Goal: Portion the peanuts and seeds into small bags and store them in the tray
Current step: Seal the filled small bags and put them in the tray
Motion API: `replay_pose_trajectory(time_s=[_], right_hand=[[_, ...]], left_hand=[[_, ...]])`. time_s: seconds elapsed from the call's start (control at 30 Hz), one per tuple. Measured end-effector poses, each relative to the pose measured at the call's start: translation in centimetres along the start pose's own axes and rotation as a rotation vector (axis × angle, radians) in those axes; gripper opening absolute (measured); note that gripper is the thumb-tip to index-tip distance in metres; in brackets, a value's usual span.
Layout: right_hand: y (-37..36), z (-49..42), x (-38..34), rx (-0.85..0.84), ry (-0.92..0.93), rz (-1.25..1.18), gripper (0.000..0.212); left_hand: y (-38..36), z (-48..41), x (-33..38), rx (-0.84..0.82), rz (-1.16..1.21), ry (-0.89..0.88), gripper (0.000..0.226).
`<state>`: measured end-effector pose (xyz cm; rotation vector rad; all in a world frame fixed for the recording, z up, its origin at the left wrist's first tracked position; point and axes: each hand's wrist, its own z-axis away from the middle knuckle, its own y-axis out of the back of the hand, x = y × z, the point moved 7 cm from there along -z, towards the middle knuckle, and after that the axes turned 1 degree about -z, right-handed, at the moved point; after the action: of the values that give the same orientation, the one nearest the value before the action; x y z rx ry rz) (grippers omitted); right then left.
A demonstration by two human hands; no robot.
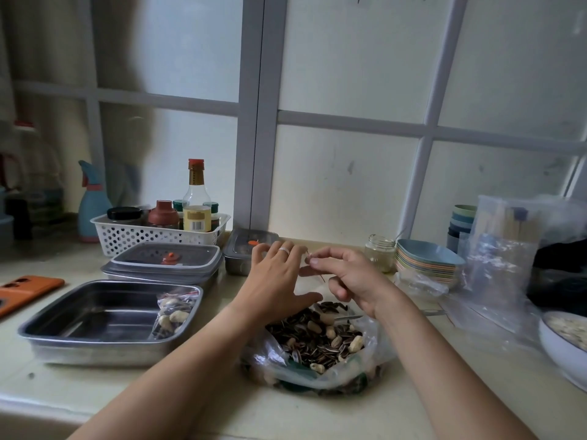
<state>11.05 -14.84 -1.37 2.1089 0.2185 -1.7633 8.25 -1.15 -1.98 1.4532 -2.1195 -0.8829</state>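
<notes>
A large clear plastic bag (317,347) lies open on the counter, full of striped sunflower seeds and peanuts in the shell. Just above its far edge, both hands hold a small, nearly transparent zip bag (317,277) with a thin red strip. My right hand (352,281) pinches the bag's top edge between thumb and forefinger. My left hand (276,277), with a ring on it, meets that edge with its fingertips, thumb spread toward the seeds. To the left stands a steel tray (95,344) with one filled small bag (173,309) leaning in its right corner.
Behind the tray are stacked lidded steel containers (165,260), another lidded box (244,249) and a white basket of bottles (158,233). An orange phone (25,292) lies far left. A glass jar (379,252), stacked bowls (425,262), loose clear bags (495,271) and a white dish (562,341) crowd the right.
</notes>
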Motion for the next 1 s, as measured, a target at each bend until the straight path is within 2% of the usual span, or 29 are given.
replay_pose_trajectory(time_s=[0.13, 0.23, 0.33, 0.43, 0.63, 0.7, 0.77, 0.83, 0.9, 0.93, 1.0], right_hand=[[-0.7, 0.6, -0.9, -0.064, 0.062, 0.05, 0.027], [-0.8, 0.9, -1.5, -0.057, 0.143, 0.236, 0.036], [-1.2, 1.0, -1.4, -0.097, 0.17, 0.345, 0.038], [-1.6, 1.2, -1.5, -0.174, 0.166, 0.345, 0.038], [-1.5, 1.4, -1.1, -0.19, 0.139, 0.329, 0.047], [-0.6, 1.4, -1.5, -0.094, 0.163, 0.261, 0.049], [1.4, 1.5, -1.6, 0.115, 0.177, 0.263, 0.04], [4.9, 1.4, -0.3, 0.357, 0.129, 0.475, 0.024], [8.5, 1.9, 1.9, 0.539, -0.103, 0.796, 0.017], [10.1, 2.5, 3.1, 0.591, -0.242, 0.905, 0.021], [13.0, 3.6, 5.3, 0.629, -0.416, 0.971, 0.034]], left_hand=[[0.4, -0.1, -0.2, 0.024, 0.042, 0.048, 0.062], [0.4, -0.1, -0.6, 0.018, 0.104, 0.069, 0.052], [0.1, 0.3, -1.0, -0.016, 0.154, 0.074, 0.05], [-0.1, 0.3, -1.2, -0.037, 0.223, 0.088, 0.051], [0.5, 0.5, -1.2, -0.016, 0.304, 0.082, 0.031], [0.7, 0.5, -1.4, -0.007, 0.302, 0.088, 0.03], [1.0, 0.6, -1.6, -0.002, 0.305, 0.103, 0.032], [1.3, 0.8, -1.3, -0.007, 0.309, 0.095, 0.03], [1.7, 0.9, -0.7, -0.022, 0.288, 0.066, 0.028], [1.9, 0.9, -0.3, -0.036, 0.27, 0.053, 0.028], [2.3, 0.7, 0.2, -0.081, 0.254, 0.049, 0.029]])
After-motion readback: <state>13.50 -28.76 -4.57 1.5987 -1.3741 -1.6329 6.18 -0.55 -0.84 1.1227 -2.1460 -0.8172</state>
